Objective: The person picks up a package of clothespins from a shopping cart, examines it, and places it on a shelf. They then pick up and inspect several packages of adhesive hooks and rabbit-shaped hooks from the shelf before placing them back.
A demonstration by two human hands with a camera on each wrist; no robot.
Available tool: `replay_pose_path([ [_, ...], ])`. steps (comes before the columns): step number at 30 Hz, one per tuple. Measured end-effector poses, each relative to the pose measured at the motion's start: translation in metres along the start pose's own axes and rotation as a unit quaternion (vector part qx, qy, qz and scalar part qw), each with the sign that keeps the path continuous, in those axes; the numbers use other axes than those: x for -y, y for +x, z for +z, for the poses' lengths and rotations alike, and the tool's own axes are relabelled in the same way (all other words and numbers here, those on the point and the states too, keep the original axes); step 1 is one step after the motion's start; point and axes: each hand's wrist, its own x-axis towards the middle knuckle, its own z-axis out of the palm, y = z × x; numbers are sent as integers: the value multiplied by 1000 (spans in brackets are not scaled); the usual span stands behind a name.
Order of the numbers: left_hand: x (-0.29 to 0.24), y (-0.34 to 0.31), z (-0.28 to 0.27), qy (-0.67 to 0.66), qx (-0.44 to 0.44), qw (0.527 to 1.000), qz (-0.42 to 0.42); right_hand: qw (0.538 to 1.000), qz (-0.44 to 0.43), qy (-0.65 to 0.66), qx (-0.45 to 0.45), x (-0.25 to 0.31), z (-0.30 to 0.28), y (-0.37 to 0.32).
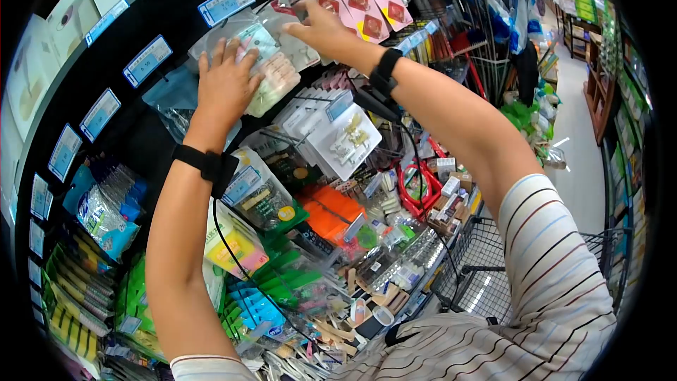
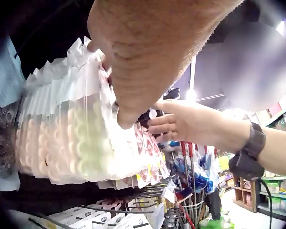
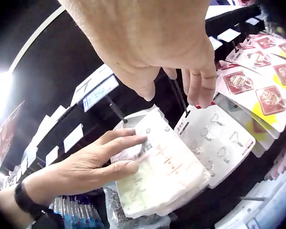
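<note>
A thick row of clear packets with pale green and pink contents [image 1: 275, 81] [image 2: 88, 138] [image 3: 159, 167] hangs from a shelf peg. The left hand [image 1: 229, 81] [image 3: 97, 160] rests on the front packet, fingers spread and fairly straight; its own wrist view shows mostly the palm side. To the right of the packets, the right hand [image 1: 328, 32] [image 2: 190, 124] [image 3: 157, 43] is raised, fingers loosely extended, near a white card of clear hooks [image 3: 217, 143]. Whether its fingertips touch that card is unclear.
Pink cards [image 1: 360, 3] [image 3: 262, 76] hang right of the hands. Price tags [image 1: 226, 3] line the shelf edge above. White hook packs [image 1: 345, 137] hang below, over crowded small goods. A wire cart [image 1: 486, 293] stands at the lower right, beside an aisle [image 1: 582, 134].
</note>
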Motion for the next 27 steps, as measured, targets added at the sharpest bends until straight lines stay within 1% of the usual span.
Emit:
replay_pose_path([
  [2,-1,1,2,4,0,1000,-3,1000,27,10,5,-18,-12,-8],
  [4,-2,3,1,2,3,1000,-6,997,64,38,13,-19,-33,-27],
  [5,-2,3,0,0,6,1000,-8,997,53,34,39,-22,-45,-36],
  [8,-3,3,-4,5,27,1000,-11,995,79,37,42,-24,-80,-71],
  [10,-5,2,-8,8,12,1000,-7,990,125,59,40,-31,-106,-95],
  [11,-3,5,-10,0,13,1000,-5,993,97,54,29,-37,-121,-108],
  [12,-4,8,-9,-14,16,1000,2,985,161,41,45,-31,-139,-122],
  [14,-11,15,-18,-6,32,999,3,989,146,30,7,-46,-175,-154],
  [15,-14,18,-18,-24,24,999,4,987,155,36,-10,-64,-196,-168],
  [16,-20,19,-16,-15,-11,1000,15,984,177,22,-13,-68,-220,-185],
  [17,-12,18,5,-4,-73,995,63,984,172,13,-48,-69,-240,-203],
  [18,-26,18,-6,-39,-120,982,137,980,187,4,-74,-77,-264,-221],
  [19,-64,10,-30,-242,-104,962,69,970,216,16,-106,-82,-287,-240],
  [20,-93,2,-46,-272,-101,951,104,966,222,16,-135,-94,-311,-264],
  [21,-118,-5,-47,-361,-78,925,90,950,274,31,-145,-82,-338,-290],
  [22,-160,-21,-58,-467,-51,883,6,933,321,49,-157,-68,-363,-312],
  [24,-242,-44,-77,-543,-53,838,2,911,336,46,-235,-84,-415,-376],
  [26,-314,-84,-58,-617,44,786,-12,894,380,-2,-238,-111,-480,-460],
  [27,-350,-99,-58,-667,121,735,-13,870,405,-63,-276,-94,-491,-493],
])
